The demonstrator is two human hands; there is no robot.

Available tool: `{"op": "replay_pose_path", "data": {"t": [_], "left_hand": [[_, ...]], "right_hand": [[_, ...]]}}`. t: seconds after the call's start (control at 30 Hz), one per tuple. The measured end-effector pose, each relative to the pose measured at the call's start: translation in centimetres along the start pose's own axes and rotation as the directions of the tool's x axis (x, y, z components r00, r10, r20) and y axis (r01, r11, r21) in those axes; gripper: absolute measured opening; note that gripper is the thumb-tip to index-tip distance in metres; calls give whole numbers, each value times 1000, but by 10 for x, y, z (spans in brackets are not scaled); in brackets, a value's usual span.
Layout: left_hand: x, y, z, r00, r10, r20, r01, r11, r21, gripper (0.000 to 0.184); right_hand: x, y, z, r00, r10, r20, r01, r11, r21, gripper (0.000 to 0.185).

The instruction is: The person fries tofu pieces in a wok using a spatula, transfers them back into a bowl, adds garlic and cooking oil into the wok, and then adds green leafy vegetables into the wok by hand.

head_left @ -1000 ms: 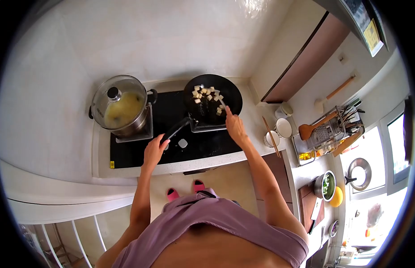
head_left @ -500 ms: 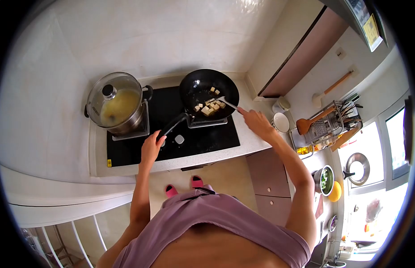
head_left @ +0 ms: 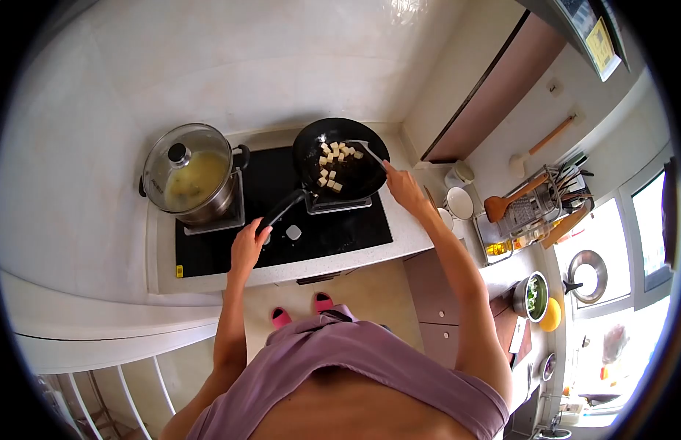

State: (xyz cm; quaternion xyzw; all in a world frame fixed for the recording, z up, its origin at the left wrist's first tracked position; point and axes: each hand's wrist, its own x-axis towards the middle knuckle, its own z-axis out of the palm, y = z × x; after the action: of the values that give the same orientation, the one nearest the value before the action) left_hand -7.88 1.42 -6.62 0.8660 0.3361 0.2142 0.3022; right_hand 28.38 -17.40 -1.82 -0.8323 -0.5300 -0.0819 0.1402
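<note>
My left hand (head_left: pixel 247 247) is wrapped round the black handle of the wok (head_left: pixel 361 178), which sits on the right burner. Pale cubes, perhaps tofu, (head_left: pixel 336 152) lie scattered in the wok, with a smaller cluster toward its near left side. In my right hand (head_left: pixel 403 185) is the spatula (head_left: pixel 371 152), its head inside the wok by the far right wall, next to the cubes.
A lidded pot (head_left: pixel 201 180) with yellowish liquid stands on the left burner of the black cooktop (head_left: pixel 208 258). Right of the wok are a white bowl (head_left: pixel 459 203) and a jar (head_left: pixel 459 174). A utensil rack (head_left: pixel 531 209) and a bowl of chopped greens (head_left: pixel 531 296) stand farther right.
My right hand and the spatula have moved toward the wok's far right side. The cubes have spread from one heap toward the far and left sides. My left hand keeps its hold.
</note>
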Motion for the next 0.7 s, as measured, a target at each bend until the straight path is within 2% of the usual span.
{"op": "replay_pose_path", "data": {"t": [0.13, 0.2, 0.23, 0.3, 0.33, 0.4, 0.43, 0.5, 0.6, 0.67, 0.7], "left_hand": [[-1, 4, -3, 1000, -5, 10, 5, 1000, 4, 37], [-1, 3, -4, 1000, -15, 12, 15, 1000, -2, 37], [0, 1, -2, 1000, -3, -3, 3, 1000, 5, 37], [-2, -1, 1, 1000, 1, -13, -1, 1000, 8, 38], [-2, 0, 1, 999, 16, -27, -16, 1000, 9, 38], [-1, -1, 1, 999, 30, -41, -30, 999, 12, 38], [-1, -2, 2, 999, 18, -26, -18, 1000, 4, 39], [0, -2, 2, 1000, 7, -12, -7, 1000, -4, 39], [-1, -1, 2, 1000, -18, 3, 18, 1000, -5, 39], [-1, -4, 5, 999, 28, -46, -28, 1000, 6, 38], [-1, -4, 6, 998, 30, -53, -30, 1000, 5, 38]], "right_hand": [[12, -3, 16, 1000, -10, 2, 10, 992, 126, 38], [2, -25, -8, 976, 83, 199, -140, 946, 292, 34], [-3, -29, -19, 976, 79, 203, -137, 947, 291, 34], [-18, -29, -43, 993, -96, 64, 69, 940, 334, 26], [-24, -35, -62, 993, -98, 69, 69, 940, 335, 26], [-33, -45, -93, 963, -46, 266, -8, 980, 201, 26], [-37, -46, -91, 963, -47, 267, -8, 979, 201, 26], [-48, -47, -87, 932, -236, 275, 194, 966, 172, 27], [-59, -67, -29, 961, -91, 261, 85, 996, 34, 38], [-52, -75, 10, 984, -29, 178, 6, 992, 130, 44], [-45, -72, 28, 997, -52, 49, 47, 994, 99, 47]]}}
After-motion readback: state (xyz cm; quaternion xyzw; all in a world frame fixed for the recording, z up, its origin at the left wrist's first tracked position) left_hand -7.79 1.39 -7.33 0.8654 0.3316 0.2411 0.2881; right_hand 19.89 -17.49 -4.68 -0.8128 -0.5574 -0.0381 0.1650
